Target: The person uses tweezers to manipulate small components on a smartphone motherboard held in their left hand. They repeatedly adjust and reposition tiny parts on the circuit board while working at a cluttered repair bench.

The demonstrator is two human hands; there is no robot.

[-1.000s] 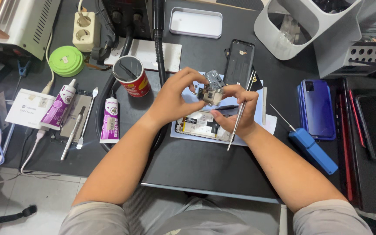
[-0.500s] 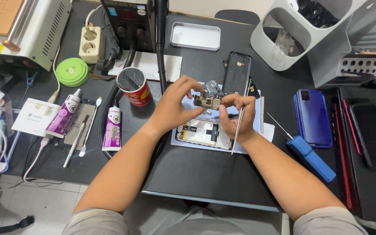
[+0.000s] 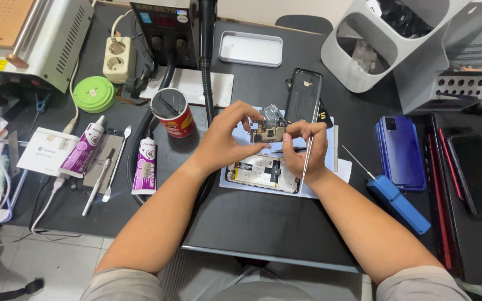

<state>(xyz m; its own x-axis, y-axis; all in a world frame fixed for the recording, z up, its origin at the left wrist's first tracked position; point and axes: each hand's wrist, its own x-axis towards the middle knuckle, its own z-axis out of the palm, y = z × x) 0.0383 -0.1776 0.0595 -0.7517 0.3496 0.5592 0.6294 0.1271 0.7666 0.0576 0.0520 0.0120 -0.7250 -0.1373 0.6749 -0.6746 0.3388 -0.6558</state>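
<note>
Black covers the desk (image 3: 263, 228) in front of me, and it is full of little tools. My left hand (image 3: 224, 139) and my right hand (image 3: 305, 150) meet in the middle, just above a sheet of white paper (image 3: 338, 167). Between them I hold a small circuit board (image 3: 268, 131). My left fingers pinch its left end. My right fingers pinch its right end, and the same hand also keeps hold of thin metal tweezers (image 3: 305, 161) that point down toward me. So both hands are closed on the board, up off the desk.

Under my hands an opened phone (image 3: 260, 173) lies flat on the paper, with its insides showing. Behind the board a black phone frame (image 3: 303, 95) lies on the desk. A red cup (image 3: 174, 113) stands near my left hand. Two purple glue tubes (image 3: 144, 165) lie further left. A blue screwdriver (image 3: 397, 203) lies to the right of my right arm, and a blue phone (image 3: 400, 151) lies beside it. A white tray (image 3: 251, 49) sits at the back.
</note>
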